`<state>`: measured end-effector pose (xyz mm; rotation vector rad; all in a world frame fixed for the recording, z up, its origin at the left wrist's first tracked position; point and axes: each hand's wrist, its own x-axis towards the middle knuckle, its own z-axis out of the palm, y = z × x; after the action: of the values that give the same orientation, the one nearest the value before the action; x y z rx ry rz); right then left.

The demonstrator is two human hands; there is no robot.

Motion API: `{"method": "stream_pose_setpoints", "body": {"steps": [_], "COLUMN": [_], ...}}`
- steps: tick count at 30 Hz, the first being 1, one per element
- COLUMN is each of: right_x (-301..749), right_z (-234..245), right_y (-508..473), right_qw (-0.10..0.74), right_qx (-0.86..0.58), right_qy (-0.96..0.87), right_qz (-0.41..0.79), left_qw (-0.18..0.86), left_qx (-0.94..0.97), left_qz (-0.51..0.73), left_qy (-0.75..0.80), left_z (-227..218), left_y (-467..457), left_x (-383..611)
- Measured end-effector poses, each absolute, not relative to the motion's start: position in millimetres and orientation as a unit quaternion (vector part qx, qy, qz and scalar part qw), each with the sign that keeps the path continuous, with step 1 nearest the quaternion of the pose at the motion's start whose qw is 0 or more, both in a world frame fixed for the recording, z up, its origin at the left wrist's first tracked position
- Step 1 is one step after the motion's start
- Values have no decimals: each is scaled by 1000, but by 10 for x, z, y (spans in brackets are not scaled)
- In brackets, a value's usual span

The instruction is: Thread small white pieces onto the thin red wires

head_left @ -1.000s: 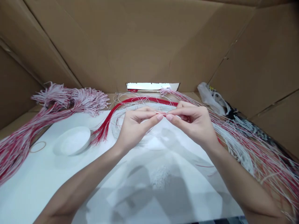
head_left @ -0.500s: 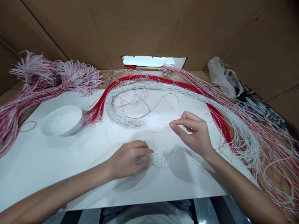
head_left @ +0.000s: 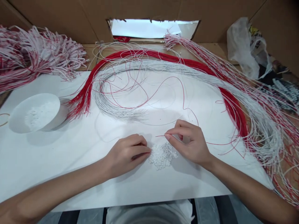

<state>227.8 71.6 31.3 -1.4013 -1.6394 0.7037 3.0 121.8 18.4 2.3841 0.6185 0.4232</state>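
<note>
A loose pile of small white beads (head_left: 162, 156) lies on the white tabletop (head_left: 93, 193) between my hands. My left hand (head_left: 128, 155) is closed in a pinch at the pile's left edge; whatever its fingertips hold is too small to make out. Above the pile's right side, my right hand (head_left: 192, 141) pinches a thin red cord (head_left: 160, 136) between thumb and forefinger. A short end of that cord sticks out leftward from the fingertips. A curving red strand runs on the table behind the hand.
A white bowl (head_left: 56, 110) with white contents stands at left, near a rubber band (head_left: 8, 119). Red cords (head_left: 121, 55) and white cords (head_left: 105, 102) arc across the back. Red-and-white bundles (head_left: 51, 53) lie at back left. A plastic bag (head_left: 243, 46) sits at back right against cardboard walls (head_left: 151, 9).
The view has tilted and moved closer. My right hand has come down nearer the bead pile with the red cord. My left hand stays pinched at the pile's left edge.
</note>
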Motion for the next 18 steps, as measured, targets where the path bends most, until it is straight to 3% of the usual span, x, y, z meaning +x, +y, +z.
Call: {"method": "stream_pose_setpoints", "body": {"steps": [6, 14, 18], "right_x": [2245, 2117, 2095], "right_z": [343, 397, 414], "right_y": [708, 613, 592], "right_qw": [432, 423, 423], "right_qx": [-558, -543, -537], "right_qy": [-650, -653, -652], "right_qz": [282, 315, 328], "left_qw": [402, 690, 723], "left_qx": [862, 558, 504], "left_qz": [169, 194, 206], "left_qy": [258, 419, 425], "left_z": [187, 303, 308], "left_y": [1239, 1256, 1277], "left_x": [40, 86, 76]}}
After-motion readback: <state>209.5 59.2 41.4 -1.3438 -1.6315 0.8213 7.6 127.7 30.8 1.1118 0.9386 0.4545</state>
